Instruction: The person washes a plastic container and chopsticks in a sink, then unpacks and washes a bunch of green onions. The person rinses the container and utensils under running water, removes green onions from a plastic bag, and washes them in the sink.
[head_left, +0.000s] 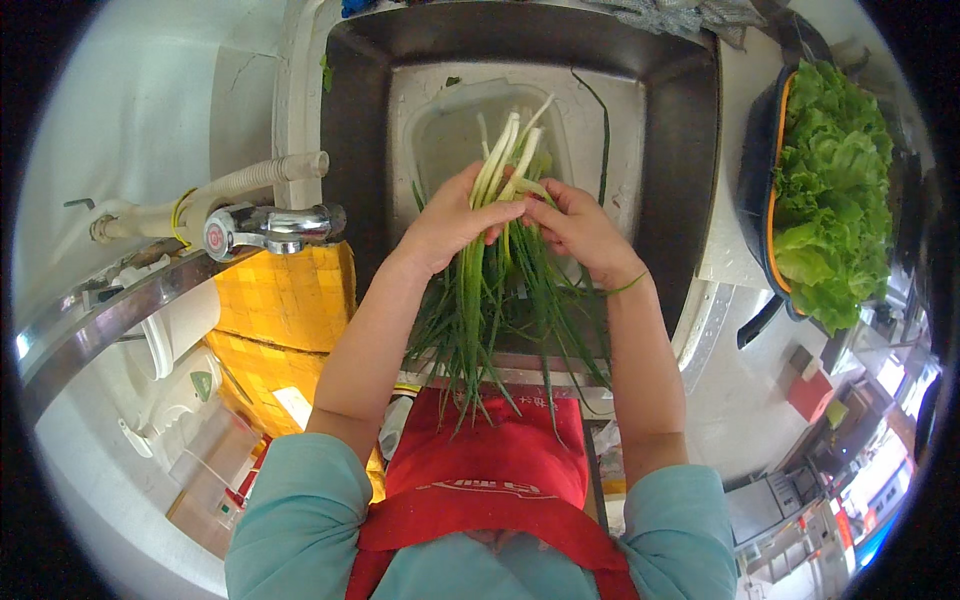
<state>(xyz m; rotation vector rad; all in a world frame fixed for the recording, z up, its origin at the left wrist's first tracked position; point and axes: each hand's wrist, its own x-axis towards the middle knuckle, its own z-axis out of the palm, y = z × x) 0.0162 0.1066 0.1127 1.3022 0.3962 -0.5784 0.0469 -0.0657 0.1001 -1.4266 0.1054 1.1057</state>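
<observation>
A bunch of green onions (472, 277) is gripped in my left hand (454, 214), white stems pointing away and green leaves hanging toward me over the sink's front edge. My right hand (574, 221) pinches a pale strand (532, 186) at the bunch's right side, its thumb close to my left thumb. More long leaves (547, 285) hang beneath my right hand. Below both hands, a translucent plastic tub (431, 124) sits in the metal sink (675, 142), partly hidden by the onions. A thin leaf clings to my right wrist.
A chrome faucet (281, 225) and a ribbed hose (262, 174) reach in from the left. Yellow-taped boxes (285, 300) stand below them. On the right-hand counter (724, 232), a dark basket (757, 180) holds leafy lettuce (832, 187). One loose onion leaf (604, 142) lies in the sink.
</observation>
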